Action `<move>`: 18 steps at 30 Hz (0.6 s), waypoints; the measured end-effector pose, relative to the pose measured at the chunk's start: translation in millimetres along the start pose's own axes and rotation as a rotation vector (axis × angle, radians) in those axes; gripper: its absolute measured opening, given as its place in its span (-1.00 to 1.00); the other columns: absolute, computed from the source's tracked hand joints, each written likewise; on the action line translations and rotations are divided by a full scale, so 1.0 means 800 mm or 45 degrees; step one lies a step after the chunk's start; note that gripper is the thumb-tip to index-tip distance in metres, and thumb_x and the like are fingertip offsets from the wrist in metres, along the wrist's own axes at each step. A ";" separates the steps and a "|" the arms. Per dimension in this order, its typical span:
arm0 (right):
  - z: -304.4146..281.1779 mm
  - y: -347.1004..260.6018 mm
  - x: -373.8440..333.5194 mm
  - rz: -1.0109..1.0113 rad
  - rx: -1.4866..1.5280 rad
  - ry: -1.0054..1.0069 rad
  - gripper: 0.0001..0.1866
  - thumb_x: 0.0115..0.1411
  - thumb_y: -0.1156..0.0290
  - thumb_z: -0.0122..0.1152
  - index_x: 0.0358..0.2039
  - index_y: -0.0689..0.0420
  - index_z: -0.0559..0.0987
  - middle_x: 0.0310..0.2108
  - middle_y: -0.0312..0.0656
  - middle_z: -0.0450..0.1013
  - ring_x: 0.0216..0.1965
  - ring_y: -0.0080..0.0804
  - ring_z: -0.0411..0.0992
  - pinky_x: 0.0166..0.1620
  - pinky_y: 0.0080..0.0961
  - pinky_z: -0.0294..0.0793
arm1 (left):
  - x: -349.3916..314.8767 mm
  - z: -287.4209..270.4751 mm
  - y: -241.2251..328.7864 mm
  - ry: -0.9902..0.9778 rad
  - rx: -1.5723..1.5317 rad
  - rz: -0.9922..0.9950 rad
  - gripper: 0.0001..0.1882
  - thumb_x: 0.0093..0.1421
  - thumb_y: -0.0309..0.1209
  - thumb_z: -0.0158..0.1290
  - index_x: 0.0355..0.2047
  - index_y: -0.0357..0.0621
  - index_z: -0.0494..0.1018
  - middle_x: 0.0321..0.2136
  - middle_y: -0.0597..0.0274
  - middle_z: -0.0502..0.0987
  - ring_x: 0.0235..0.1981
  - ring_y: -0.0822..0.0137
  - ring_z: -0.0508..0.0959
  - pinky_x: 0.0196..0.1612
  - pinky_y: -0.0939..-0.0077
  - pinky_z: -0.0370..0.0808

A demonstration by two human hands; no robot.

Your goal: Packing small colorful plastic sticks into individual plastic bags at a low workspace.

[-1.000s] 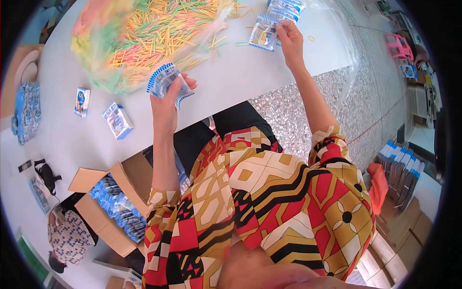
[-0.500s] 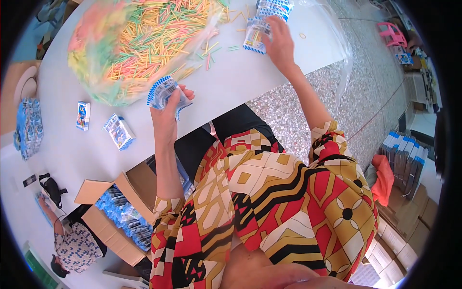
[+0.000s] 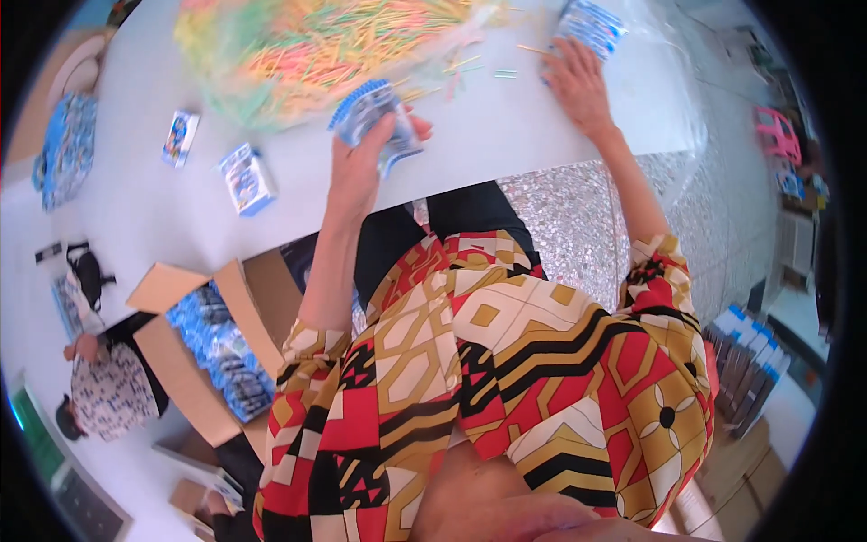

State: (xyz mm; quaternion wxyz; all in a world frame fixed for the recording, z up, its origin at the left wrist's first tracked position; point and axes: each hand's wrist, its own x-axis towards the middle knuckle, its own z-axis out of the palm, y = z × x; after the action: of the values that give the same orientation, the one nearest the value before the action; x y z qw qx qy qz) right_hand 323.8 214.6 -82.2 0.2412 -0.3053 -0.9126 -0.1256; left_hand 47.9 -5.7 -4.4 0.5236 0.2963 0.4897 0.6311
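My left hand [image 3: 363,163] is closed around a small clear packet [image 3: 366,113] with blue striped ends, held above the table's near edge. Just beyond it lies a big clear plastic bag [image 3: 226,86], spread open and heaped with thin pink, yellow and green sticks [image 3: 361,41]. At the far right my right hand [image 3: 581,90] rests with its fingers stretched out against filled blue-and-white packets [image 3: 591,29]. Its fingertips hide part of the packets. A few loose sticks [image 3: 506,73] lie between the bag and that hand.
A small box [image 3: 181,138] and a larger blue-and-white box [image 3: 247,181] stand on the white table [image 3: 298,172] at left. Below sits an open carton [image 3: 153,339] full of blue packets [image 3: 221,348]. Another person [image 3: 113,384] is at lower left. A pink stool [image 3: 778,135] stands at right.
The view has shifted, so the table sits higher in it. My right hand has flattened from its raised curve and lies against the packets. My left hand keeps its packet.
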 end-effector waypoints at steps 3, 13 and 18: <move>-0.006 -0.007 0.006 0.033 -0.041 -0.001 -0.70 0.09 0.32 0.13 -0.15 0.10 0.46 0.07 -0.16 0.25 0.16 -0.17 0.13 0.20 -0.17 0.05 | 0.002 0.005 0.003 -0.100 -0.087 0.050 -0.77 0.27 -0.39 -0.14 -0.23 -0.32 0.41 -0.39 0.01 0.55 -0.33 0.25 0.58 -0.21 0.40 0.52; -0.069 -0.133 0.080 0.109 1.033 0.001 -0.70 0.14 0.44 0.14 -0.09 0.14 0.44 -0.08 -0.15 0.39 -0.01 -0.37 0.35 0.04 -0.48 0.28 | -0.004 0.005 0.007 0.040 -0.029 0.104 -0.82 0.17 -0.47 0.01 -0.25 -0.32 0.45 -0.47 0.11 0.57 -0.44 0.37 0.57 -0.31 0.48 0.54; -0.100 -0.198 0.121 0.105 1.545 -0.242 -0.78 0.12 0.41 0.17 -0.22 0.18 0.50 -0.31 -0.22 0.47 -0.24 -0.50 0.41 -0.09 -0.56 0.34 | -0.007 0.011 0.007 0.157 -0.001 0.200 -0.86 0.09 -0.53 0.11 -0.31 -0.28 0.50 -0.47 0.21 0.57 -0.44 0.45 0.55 -0.34 0.58 0.53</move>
State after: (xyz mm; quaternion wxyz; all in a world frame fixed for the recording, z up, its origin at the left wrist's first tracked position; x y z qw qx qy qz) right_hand 187.5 108.5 22.9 0.2941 -0.1587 -0.8262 0.4535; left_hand 55.1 -7.9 4.9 0.4413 0.2943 0.4961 0.6875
